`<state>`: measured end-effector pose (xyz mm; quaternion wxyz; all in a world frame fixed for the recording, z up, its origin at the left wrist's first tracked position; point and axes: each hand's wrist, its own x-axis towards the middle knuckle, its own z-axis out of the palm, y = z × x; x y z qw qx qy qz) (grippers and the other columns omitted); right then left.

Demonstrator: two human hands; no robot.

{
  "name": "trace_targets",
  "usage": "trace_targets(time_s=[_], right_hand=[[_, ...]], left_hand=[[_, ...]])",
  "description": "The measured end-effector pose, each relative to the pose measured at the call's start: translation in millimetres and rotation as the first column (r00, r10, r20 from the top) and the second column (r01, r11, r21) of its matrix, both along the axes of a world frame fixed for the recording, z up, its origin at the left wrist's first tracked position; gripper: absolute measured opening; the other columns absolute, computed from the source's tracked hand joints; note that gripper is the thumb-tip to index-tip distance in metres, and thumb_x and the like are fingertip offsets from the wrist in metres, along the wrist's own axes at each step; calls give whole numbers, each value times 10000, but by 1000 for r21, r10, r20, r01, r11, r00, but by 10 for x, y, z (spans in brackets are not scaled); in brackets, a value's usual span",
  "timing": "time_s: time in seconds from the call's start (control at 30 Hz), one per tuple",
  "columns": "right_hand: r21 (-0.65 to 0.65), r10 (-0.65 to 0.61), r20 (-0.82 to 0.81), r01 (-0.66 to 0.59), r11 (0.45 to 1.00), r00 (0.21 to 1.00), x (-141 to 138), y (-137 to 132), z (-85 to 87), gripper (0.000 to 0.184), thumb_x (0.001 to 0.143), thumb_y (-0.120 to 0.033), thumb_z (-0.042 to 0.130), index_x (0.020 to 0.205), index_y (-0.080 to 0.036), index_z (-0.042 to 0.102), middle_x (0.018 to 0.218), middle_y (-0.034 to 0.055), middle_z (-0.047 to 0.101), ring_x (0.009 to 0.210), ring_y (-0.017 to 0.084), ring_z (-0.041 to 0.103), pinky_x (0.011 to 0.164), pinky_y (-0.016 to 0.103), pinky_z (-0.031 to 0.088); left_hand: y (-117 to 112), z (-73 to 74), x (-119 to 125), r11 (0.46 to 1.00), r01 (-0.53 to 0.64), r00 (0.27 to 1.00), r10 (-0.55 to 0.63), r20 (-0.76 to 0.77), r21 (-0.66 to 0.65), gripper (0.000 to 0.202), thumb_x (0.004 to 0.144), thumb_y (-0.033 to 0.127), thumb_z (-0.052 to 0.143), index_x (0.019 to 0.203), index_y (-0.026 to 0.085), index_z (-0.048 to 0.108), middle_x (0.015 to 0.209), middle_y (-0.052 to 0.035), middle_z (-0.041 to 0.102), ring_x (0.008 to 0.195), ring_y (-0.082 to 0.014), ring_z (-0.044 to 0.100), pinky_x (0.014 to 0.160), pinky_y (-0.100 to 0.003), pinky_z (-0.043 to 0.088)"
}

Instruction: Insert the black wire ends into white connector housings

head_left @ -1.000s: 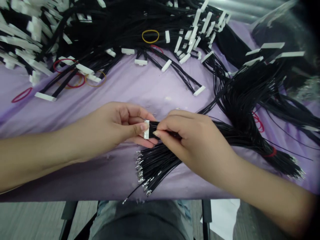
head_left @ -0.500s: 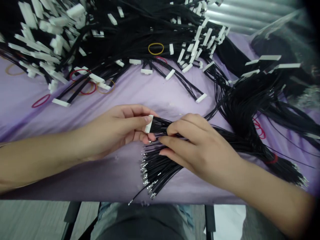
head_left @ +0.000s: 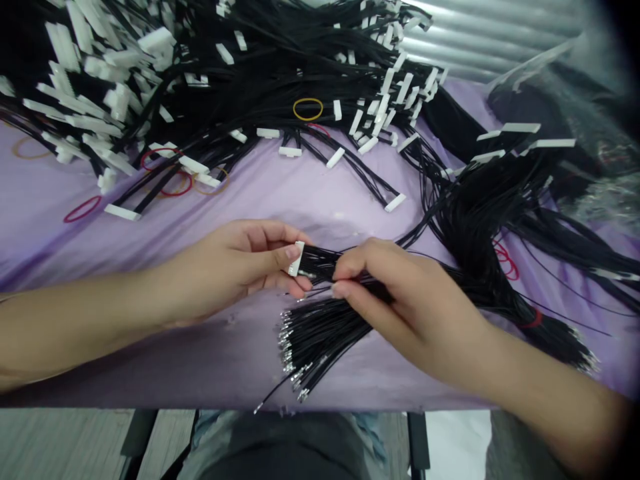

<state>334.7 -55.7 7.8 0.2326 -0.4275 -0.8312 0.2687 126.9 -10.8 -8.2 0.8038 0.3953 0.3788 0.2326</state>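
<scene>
Head view: left hand (head_left: 235, 267) pinches a white connector (head_left: 296, 259), right hand (head_left: 415, 307) gathers black wires (head_left: 320, 262)

The left hand's grip is closed, with thumb and fingertips pinching the plastic connector on edge, above the desk and in front of the body. The right hand's grip is closed as well, wrapped around the wires just behind the connector. Held this way, the two hands appear to keep the wires taut and the connector steady between them. Below the hands, a fan of crimped metal terminals (head_left: 295, 353) spreads over the lilac cloth (head_left: 260, 193). To the right, the wires join a thick hank tied with a red band (head_left: 533, 320). A heap of connector harnesses (head_left: 280, 60) lies along the far side of the desk, well apart from the hands and not crowding them. A yellow rubber band (head_left: 308, 99) rests on it, and a red rubber band (head_left: 75, 203) sits on the cloth.
</scene>
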Motion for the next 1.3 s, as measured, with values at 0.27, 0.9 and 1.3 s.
trace_targets(time_s=[0.27,0.9,1.3], right_hand=[[-342,-86,-328,-34,939,941,48,138,20,171,903,-239,569,812,-183,702,809,-14,696,726,67,620,651,182,458],[-354,-173,-145,112,929,974,16,162,-30,179,831,-182,587,693,-115,678,553,-32,521,504,44,414,453,175,301],[-219,-76,-118,48,974,990,12,151,-29,154,812,-124,602,672,-113,664,600,-23,565,551,42,475,518,173,344]], left_hand=[[1,-20,-17,998,50,999,-49,-10,42,71,861,178,653,923,152,676,815,-25,718,731,-116,687,691,-138,547],[2,-16,10,989,92,993,-82,-84,114,33,845,175,668,871,176,688,811,-12,715,796,-172,721,752,-178,573],[3,-9,10,990,93,992,-83,-97,106,52,851,151,635,879,171,674,824,-9,728,807,-183,725,743,-167,568]])
